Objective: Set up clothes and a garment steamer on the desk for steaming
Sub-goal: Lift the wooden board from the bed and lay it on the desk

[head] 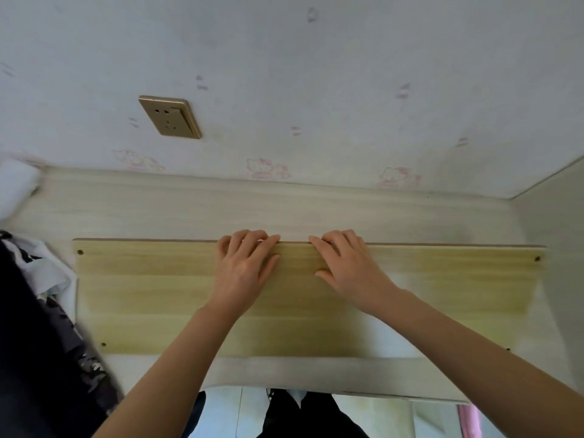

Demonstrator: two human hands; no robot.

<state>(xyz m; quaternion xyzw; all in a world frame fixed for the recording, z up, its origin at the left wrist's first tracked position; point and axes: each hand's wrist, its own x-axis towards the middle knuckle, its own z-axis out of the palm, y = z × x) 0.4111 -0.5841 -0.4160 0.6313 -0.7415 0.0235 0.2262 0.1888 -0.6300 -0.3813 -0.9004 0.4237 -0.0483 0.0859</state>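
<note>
A long pale wooden board [142,295] lies flat on the white desk [158,207], its long side parallel to the wall. My left hand [245,267] and my right hand [344,263] sit side by side at the middle of the board's far edge. The fingers of both curl over that edge, with the thumbs on top. A heap of clothes [47,273], white, dark and patterned, lies at the desk's left end, beside the board. No garment steamer is in view.
A gold wall socket [170,116] sits on the wall above the desk's left half. A blurred white object [15,184] is at the far left. A white side panel [556,248] closes the desk on the right. My dark trousers show below the front edge.
</note>
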